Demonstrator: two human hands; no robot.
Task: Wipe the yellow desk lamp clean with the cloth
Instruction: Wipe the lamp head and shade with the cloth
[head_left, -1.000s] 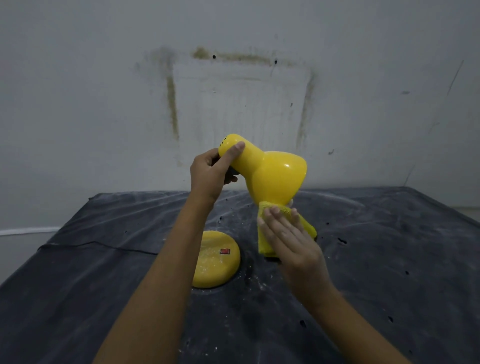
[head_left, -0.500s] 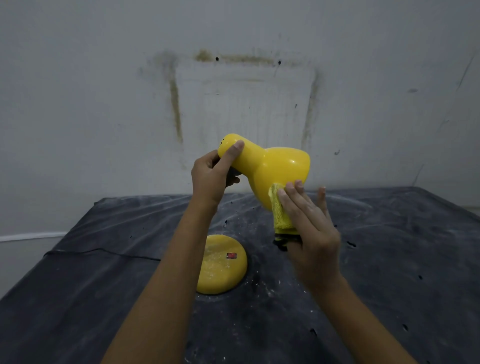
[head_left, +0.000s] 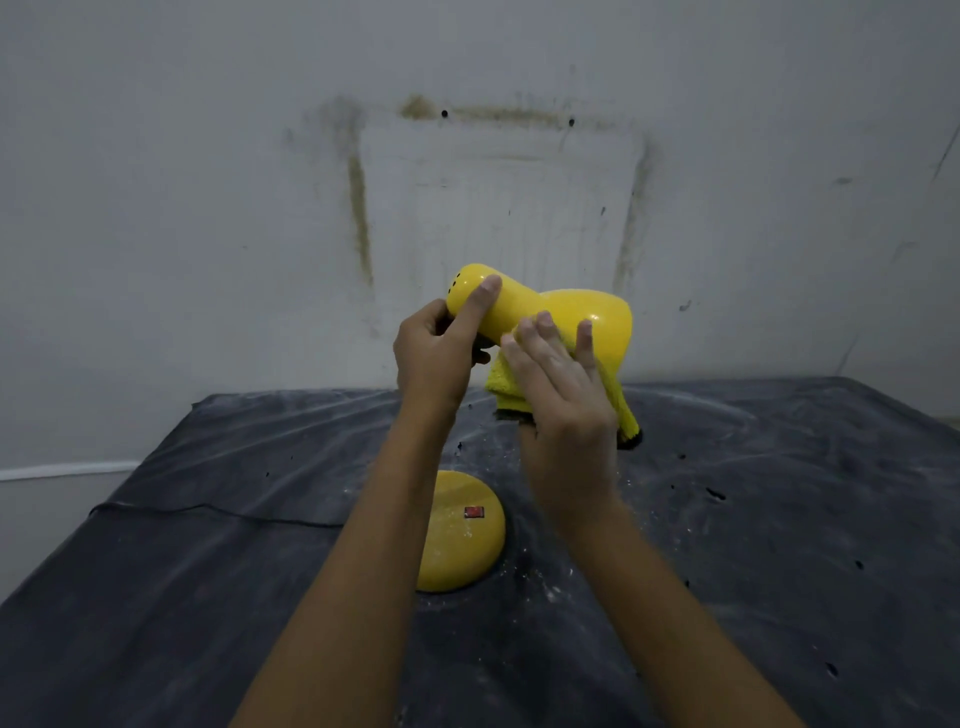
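Raised the right hand (head_left: 563, 410) with the cloth (head_left: 501, 384) from under the rim of the lamp head (head_left: 597, 317), past its lower side, onto its neck. Spread the fingers (head_left: 540, 332) flat over the cloth, now just beside the left hand (head_left: 431, 353) thumb. Left cloth ends hanging below the fingers.

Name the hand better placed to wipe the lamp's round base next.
Right. The right hand presses the cloth on the lamp head and could carry it down to the base; the left hand grips the head's narrow end, steadying it.
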